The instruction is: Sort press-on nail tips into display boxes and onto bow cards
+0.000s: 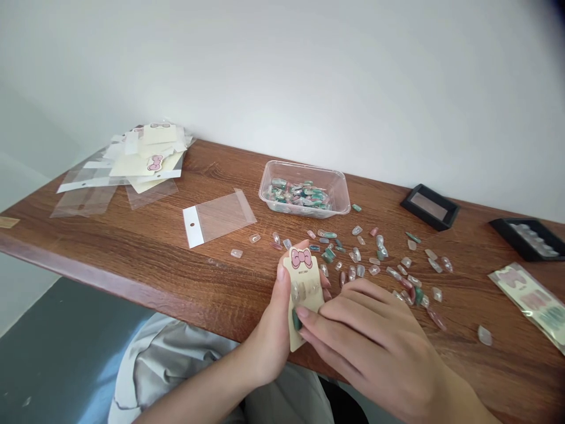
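My left hand (pixel 274 330) is wrapped round a cream display card (pixel 309 301) with a pink bow at its top, held tilted above the table's front edge. A row of pale press-on nails (pixel 304 290) sits across the card's middle. My right hand (pixel 379 341) pinches a dark green press-on nail (pixel 296 320) against the lower left part of the card; its fingertips partly cover the nail. Many loose press-on nails (pixel 356 254) in clear, pink and green lie on the table just beyond my hands.
A clear plastic tub (pixel 339 189) holds more nails. Left of it lies a clear bag (pixel 223 216). Bow cards and bags (pixel 132 165) are piled at the back left. Two black trays (pixel 448 219) and a filled packaged card (pixel 529 300) lie right on the wooden table (pixel 145 247).
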Tool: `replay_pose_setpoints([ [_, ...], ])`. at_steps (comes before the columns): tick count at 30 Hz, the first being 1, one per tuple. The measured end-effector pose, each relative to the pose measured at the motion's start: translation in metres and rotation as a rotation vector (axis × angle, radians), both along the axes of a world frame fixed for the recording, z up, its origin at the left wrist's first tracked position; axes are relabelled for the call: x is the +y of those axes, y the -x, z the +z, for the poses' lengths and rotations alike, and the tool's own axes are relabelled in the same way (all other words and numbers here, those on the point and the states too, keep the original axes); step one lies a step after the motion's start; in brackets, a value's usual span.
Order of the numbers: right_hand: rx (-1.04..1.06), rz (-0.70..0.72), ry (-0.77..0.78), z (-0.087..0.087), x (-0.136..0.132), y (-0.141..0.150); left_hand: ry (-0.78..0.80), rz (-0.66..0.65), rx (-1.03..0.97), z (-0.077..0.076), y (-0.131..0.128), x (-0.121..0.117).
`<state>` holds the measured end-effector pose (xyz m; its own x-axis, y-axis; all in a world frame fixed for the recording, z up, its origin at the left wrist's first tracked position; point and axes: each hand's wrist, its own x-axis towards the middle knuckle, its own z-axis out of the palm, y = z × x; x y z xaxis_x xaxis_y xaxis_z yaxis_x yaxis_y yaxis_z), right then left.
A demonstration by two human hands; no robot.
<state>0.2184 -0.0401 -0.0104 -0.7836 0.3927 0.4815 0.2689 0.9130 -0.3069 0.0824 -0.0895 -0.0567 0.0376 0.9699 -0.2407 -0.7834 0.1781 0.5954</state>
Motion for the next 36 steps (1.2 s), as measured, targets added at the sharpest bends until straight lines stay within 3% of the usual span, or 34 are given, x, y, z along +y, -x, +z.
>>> replay_pose_setpoints([
  [6, -0.021, 0.013, -0.073, -0.003, -0.006, 0.001, 0.088, -0.028, -0.034, 0.001, 0.000, 0.002],
  [11, -0.051, 0.085, -0.094, -0.003, -0.005, 0.002, 0.070, -0.077, -0.069, 0.002, 0.003, 0.002],
  [22, 0.025, 0.060, -0.093, 0.001, -0.002, -0.007, 0.024, -0.053, 0.037, 0.001, 0.002, -0.003],
  [26, 0.084, 0.083, -0.084, 0.000, 0.006, -0.010, 0.042, -0.022, -0.020, -0.003, 0.001, -0.006],
  [29, 0.110, -0.085, -0.073, -0.003, 0.026, -0.020, 0.037, 0.109, -0.086, -0.001, -0.001, -0.009],
  [32, -0.058, -0.327, 0.006, -0.010, 0.053, -0.035, 0.020, 0.210, -0.103, 0.005, -0.002, -0.011],
  [36, -0.216, -0.328, 0.065, -0.020, 0.073, -0.045, 0.044, 0.232, -0.110, 0.010, -0.001, -0.013],
])
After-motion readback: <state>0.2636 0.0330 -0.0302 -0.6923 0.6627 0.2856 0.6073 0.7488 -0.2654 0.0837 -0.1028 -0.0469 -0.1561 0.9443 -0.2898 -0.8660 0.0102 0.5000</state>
